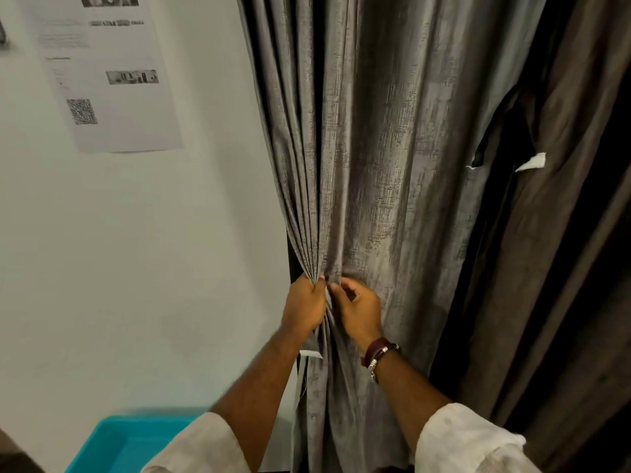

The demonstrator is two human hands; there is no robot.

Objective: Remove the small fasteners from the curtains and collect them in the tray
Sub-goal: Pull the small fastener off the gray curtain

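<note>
Head view, starting at the left: a printed paper sheet (pixel 106 70) with a QR code hangs flat on the smooth white wall (pixel 153 268). Low in the left corner sits my turquoise plastic tray (pixel 126 445), a smooth, hard tub with a rounded rim; only part of it shows, and I can see no fasteners in that part, so I cannot tell how many I have collected.

Next comes my left hand (pixel 304 307), fingers curled tight round a bunch of pleats at the left edge of the grey curtain (pixel 392 148), gathering the cloth into a narrow rope. A small white tag (pixel 310 353) sticks out just below that fist.

Right beside it, my right hand (pixel 358 310) has its fingers bent in toward the same gathered fold, thumb and forefinger closing on the cloth as if picking at something small. The fastener itself is hidden between my fingers, so I cannot say whether it is free yet. My wrist carries a dark red bracelet (pixel 379 353).

The grey curtain is heavy, with a soft sheen and a scratchy crosshatch weave, falling in long vertical folds. Further right hangs a plainer brown curtain (pixel 563 268), matte and limp, with a white tag (pixel 531 162) of its own. I judge the work is mid-way at best: this piece is in hand, and the brown drape looks untouched.
</note>
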